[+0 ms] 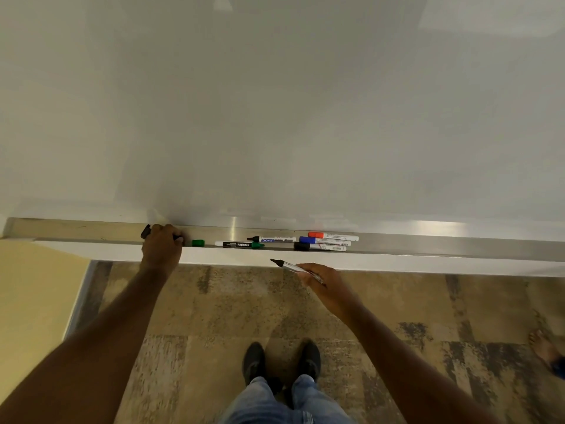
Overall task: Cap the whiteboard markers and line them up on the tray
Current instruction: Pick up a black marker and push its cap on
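Note:
A metal tray [428,243] runs along the bottom of the whiteboard. My left hand [161,246] rests on the tray's left part, fingers closed over a black cap [145,231] that sticks out to its left. My right hand [321,281] holds an uncapped black marker [290,266] in front of the tray, tip pointing left. On the tray lie a loose green cap [198,242], an uncapped green marker [240,245], an uncapped black-tipped marker [272,239], and three capped markers: red [333,236], blue [324,240], black [319,246].
The whiteboard [275,117] fills the upper view. A yellow wall [30,286] stands at the left. My two dark shoes [281,359] are on the patterned floor. Another person's bare foot [545,347] shows at the right edge.

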Demonstrator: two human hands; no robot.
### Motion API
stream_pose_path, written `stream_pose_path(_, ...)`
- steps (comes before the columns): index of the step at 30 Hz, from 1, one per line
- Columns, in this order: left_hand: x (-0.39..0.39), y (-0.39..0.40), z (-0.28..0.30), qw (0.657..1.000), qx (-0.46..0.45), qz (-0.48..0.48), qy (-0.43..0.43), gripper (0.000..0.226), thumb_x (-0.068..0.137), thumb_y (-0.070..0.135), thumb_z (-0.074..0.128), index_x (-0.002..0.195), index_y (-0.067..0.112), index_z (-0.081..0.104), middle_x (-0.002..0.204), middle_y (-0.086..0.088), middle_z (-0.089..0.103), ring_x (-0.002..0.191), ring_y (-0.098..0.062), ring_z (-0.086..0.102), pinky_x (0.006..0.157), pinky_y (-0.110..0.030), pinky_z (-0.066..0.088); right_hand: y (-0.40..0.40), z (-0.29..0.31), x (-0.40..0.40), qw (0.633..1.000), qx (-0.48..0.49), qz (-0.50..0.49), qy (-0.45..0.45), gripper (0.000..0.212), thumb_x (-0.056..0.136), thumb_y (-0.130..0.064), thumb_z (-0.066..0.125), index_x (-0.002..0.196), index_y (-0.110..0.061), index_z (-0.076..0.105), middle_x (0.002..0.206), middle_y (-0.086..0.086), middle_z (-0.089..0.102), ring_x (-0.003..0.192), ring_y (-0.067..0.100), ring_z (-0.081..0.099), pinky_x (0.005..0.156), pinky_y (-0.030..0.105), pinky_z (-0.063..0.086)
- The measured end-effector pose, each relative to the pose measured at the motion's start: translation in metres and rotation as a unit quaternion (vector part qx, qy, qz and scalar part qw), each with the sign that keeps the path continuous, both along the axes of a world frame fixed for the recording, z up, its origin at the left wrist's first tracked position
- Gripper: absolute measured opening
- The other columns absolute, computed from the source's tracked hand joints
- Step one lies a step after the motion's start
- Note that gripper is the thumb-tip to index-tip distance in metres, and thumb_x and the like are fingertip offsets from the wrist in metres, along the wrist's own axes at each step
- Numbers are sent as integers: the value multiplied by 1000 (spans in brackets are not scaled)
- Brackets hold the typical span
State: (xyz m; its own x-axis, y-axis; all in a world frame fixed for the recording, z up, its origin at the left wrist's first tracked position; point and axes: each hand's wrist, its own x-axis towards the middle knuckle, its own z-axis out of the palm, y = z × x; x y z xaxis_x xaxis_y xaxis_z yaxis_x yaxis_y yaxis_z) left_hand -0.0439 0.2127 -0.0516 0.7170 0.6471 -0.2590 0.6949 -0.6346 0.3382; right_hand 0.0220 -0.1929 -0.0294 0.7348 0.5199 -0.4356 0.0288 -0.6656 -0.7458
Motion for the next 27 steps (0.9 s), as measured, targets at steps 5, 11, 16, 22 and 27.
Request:
stream_pose_path(5,-3,-13,1,988,-105,51,-105,14,103,14,64,114,5,65,108,-16,71,96,-30,66,84,-42,54,3,1,-2,1000,0,0,-4,35,106,-36,53,136,-22,64,119,0,73,91,1,65,63,9,49)
stream_pose_path(11,-10,-56,17,945,-252,106,-179,17,97,30,72,111,20,75,103,6,76,97,-14,70,89,-35,56,11,4,-3,1000,16,-18,13,34,106,-38,52,134,-22,64,108,-9,68,87,3,64,63,11,47)
stream_pose_path(16,-13,-105,34,893,-389,93,-203,16,98,21,75,114,20,77,108,0,79,92,-18,80,78,-27,65,20,5,-3,999,32,-32,19,28,105,-37,55,130,-28,65,100,-17,67,84,6,66,61,10,48)
stream_pose_path(22,-9,-135,46,862,-455,77,-210,17,92,25,82,108,32,82,104,9,83,95,-10,80,81,-21,60,27,6,-6,998,40,-41,9,23,103,-45,54,125,-41,63,100,-21,66,86,6,66,65,14,47)
stream_pose_path(27,-10,-146,46,843,-480,88,-224,20,91,21,83,109,29,82,107,4,83,98,-16,81,77,-18,62,26,6,-9,997,45,-60,2,27,101,-45,58,128,-43,62,105,-29,61,93,4,66,71,16,51)
